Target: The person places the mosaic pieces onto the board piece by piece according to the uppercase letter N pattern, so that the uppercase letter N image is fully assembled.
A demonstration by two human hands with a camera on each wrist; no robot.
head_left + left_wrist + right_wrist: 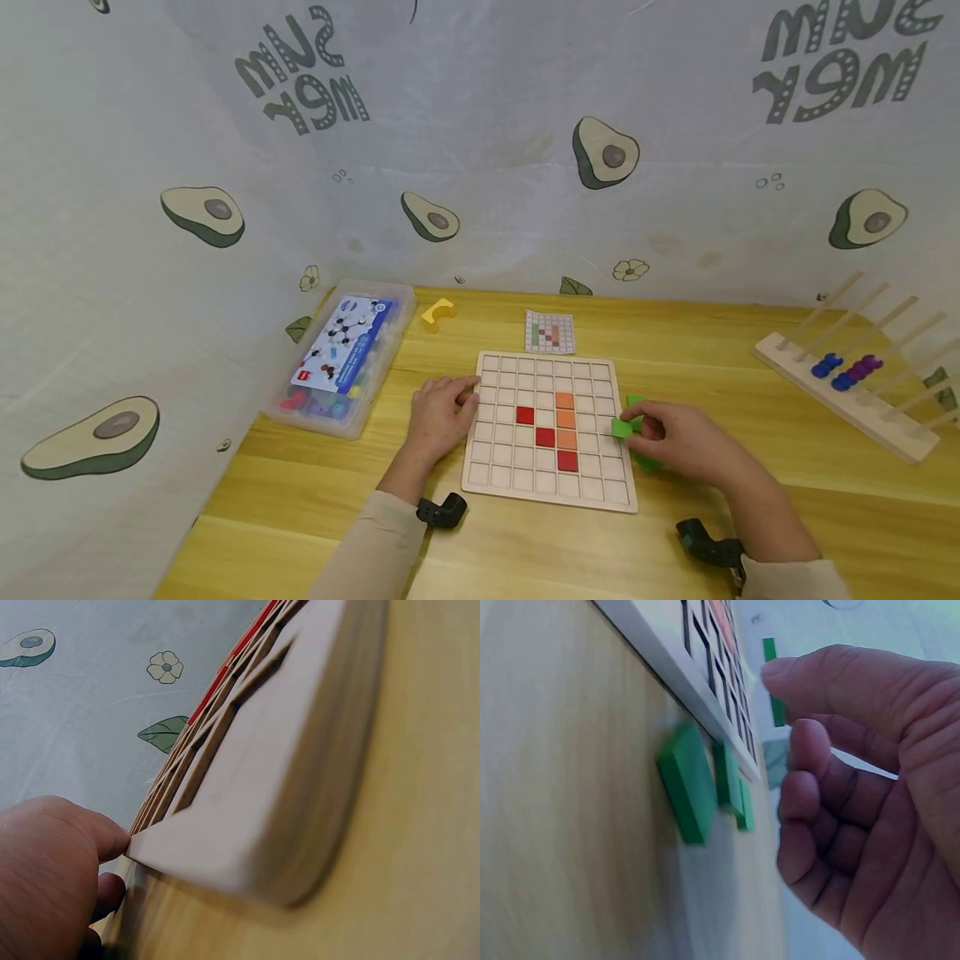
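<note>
1. Green square tile (pixel 622 427): pinched between thumb and finger of the right hand (pixel 678 437), other fingers curled in. In the head view it overlaps the board's right rim; the right wrist view shows it raised, edge-on.
2. Loose green tiles (pixel 686 784): on the table (pixel 285 500) below the right hand, just beside the board; at least three in the right wrist view.
3. Wooden grid board (pixel 504 452): flat between both hands. Seated in it, three orange tiles (pixel 566 420) in a column and three red tiles (pixel 545 437) on a diagonal, the nearest red closing that column.
4. Left hand (pixel 442 414): touches the board's left edge, fingers loosely bent, no tile in it.
5. Pattern card (pixel 551 332): beyond both hands, past the board's far edge; printed grid with coloured squares.
6. Yellow arch block (pixel 437 312): beyond the left hand.
7. Clear plastic case (pixel 360 412): left of the left hand, molecule pictures on its label, coloured pieces inside.
8. Wooden peg rack (pixel 798 367): right of the right hand, blue and purple beads on its pegs.
9. Avocado-print curtain (pixel 517 108): behind everything.
</note>
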